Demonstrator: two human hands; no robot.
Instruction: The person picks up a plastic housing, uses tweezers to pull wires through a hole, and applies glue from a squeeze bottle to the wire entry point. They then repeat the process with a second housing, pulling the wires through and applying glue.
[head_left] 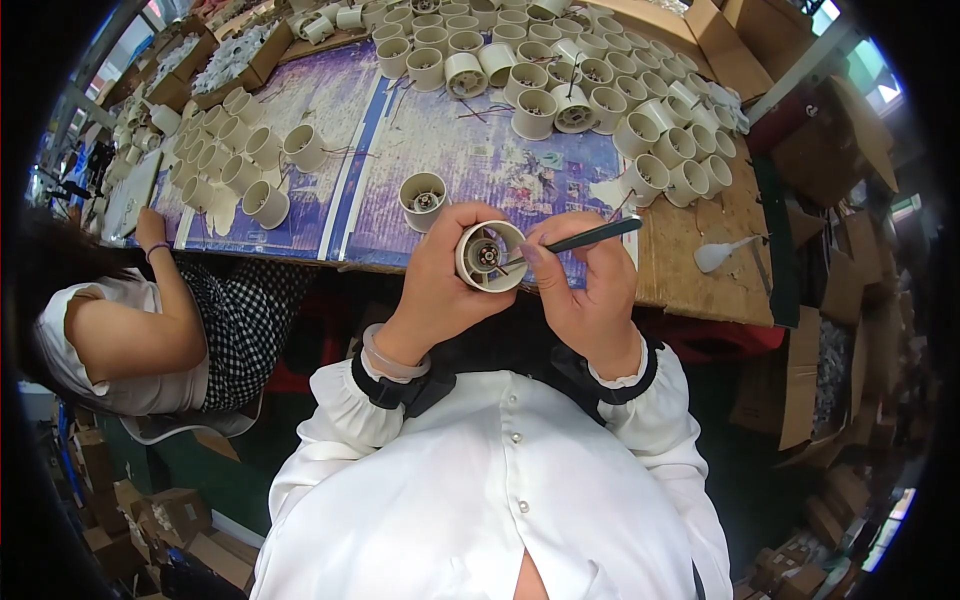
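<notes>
My left hand [436, 288] wraps round a cream-white plastic cup-shaped housing [490, 257] and tilts its open end up towards me. Inside it a round metal motor-like part shows at the middle. Between the thumb and fingers of my right hand [594, 290] is a pair of dark tweezers [594, 235]. Their thin end reaches into the housing's mouth, close to the inner part; whether it touches cannot be made out. Just beyond my left hand, a similar white housing [423, 203] stands upright on the table with parts inside.
Many like housings [535, 114] crowd the back and right of the worktable [380, 165]; another group [240, 168] stands left. A white squeeze bottle [714, 256] lies at the right. A co-worker [140, 330] sits at my left. Cardboard boxes [800, 380] line the right side.
</notes>
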